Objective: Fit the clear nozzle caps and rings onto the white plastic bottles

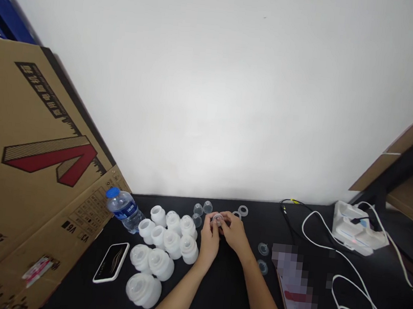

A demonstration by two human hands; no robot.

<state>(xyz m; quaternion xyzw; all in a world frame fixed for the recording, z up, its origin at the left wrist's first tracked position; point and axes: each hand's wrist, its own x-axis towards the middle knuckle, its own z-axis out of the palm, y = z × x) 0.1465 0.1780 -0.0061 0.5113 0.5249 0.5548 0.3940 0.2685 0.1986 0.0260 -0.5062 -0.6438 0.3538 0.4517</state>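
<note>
My left hand (210,234) and my right hand (235,230) meet over the black table, fingers closed around a small translucent bottle collar ring (218,217). Whether anything sits inside that ring is too small to tell. Just beyond my right hand lie two similar rings, one of them a pale collar ring (243,211). Three clear dome caps (207,207) stand beyond my left hand. To its left are several white baby bottles (171,244), some with open necks, others topped with nipples and caps. Two translucent silicone nipples (263,249) rest right of my right forearm.
A water bottle (125,211) with a blue cap leans near a large cardboard box (43,167) at left. A white-edged black device (111,262) lies nearby. At right are a phone (295,291), white cables and a power strip (359,228). A white wall (215,101) rises behind the table.
</note>
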